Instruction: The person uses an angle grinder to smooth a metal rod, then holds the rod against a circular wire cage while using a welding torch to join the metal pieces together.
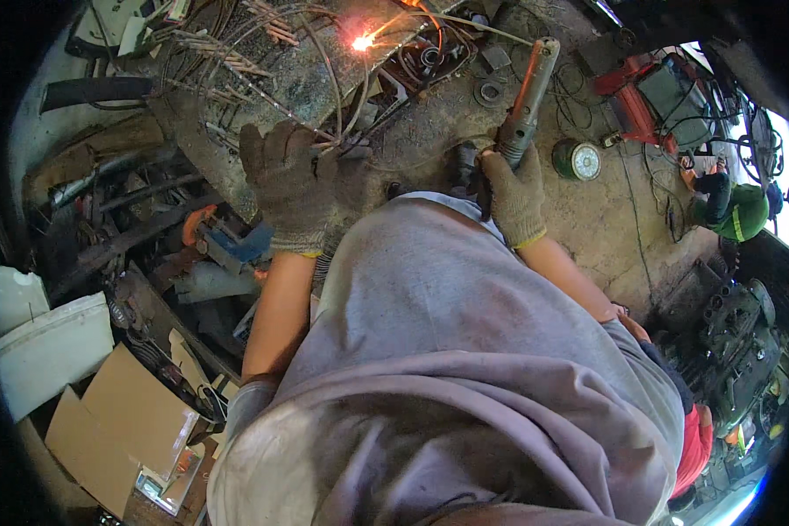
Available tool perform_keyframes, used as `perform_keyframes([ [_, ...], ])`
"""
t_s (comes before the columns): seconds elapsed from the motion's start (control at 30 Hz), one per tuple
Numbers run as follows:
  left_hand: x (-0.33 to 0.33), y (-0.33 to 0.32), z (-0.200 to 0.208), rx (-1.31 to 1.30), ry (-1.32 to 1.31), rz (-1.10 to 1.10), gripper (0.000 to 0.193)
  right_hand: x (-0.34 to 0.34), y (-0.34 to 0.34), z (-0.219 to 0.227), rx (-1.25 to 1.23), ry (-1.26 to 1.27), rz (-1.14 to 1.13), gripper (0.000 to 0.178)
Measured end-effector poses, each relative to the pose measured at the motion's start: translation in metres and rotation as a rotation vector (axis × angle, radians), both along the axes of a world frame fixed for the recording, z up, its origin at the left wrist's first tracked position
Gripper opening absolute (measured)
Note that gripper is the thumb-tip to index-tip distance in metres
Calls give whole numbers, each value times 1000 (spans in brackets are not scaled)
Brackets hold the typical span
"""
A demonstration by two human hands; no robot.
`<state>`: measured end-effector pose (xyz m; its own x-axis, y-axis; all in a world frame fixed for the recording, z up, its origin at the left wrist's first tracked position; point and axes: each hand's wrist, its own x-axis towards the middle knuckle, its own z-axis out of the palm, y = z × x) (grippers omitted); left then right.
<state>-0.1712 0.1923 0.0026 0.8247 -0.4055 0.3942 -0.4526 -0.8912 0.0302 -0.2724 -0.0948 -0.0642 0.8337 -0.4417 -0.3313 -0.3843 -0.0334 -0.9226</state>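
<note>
My right hand (515, 195), in a dirty knitted glove, is wrapped round the lower end of a grey metal tube (533, 92). The tube slants up and away, with a hole near its far end and a reddish glow along one side. My left hand (294, 188), gloved too, hovers by the near edge of a metal worktable (272, 88) with its fingers stretched forward. Thin metal rods (289, 114) lie beside its fingertips; no grip on them shows. Beyond it, a bright white-orange glowing spot (364, 42) sits at the table's far side, near a red-hot curved rod (437, 26).
A round tin (579, 160) and a red machine (636, 101) with cables stand on the floor at right. A person in a green cap (747, 213) is farther right. Scrap metal (140, 210), white panels (53, 337) and cardboard (131, 421) fill the left; engine parts (732, 342) lie lower right.
</note>
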Motion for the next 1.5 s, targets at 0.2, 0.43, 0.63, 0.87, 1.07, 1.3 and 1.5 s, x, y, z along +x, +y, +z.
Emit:
perform_keyframes([
  [0.2, -2, 1, -4, -35, 3, 25, 38, 0, 2, 2, 24, 11, -10, 50],
  [0.43, -2, 3, -4, 8, 0, 8, 41, 1, 3, 11, 52, 3, -7, 48],
  [0.63, -2, 3, 3, 154, -33, 51, 43, 3, 4, 14, 58, -88, -26, 45],
  [0.87, -4, 1, 5, 106, 2, 59, 42, 5, 0, 16, 61, -28, -20, 42],
  [1.07, -4, 3, 1, 71, 14, 52, 40, 9, 0, 20, 145, 15, -14, 41],
  [1.3, -2, 3, 1, 46, 74, 64, 39, 10, 0, 13, 67, -25, -25, 42],
  [1.5, -2, 6, -4, 16, 26, 33, 38, 10, -3, 22, 17, 8, 5, 44],
])
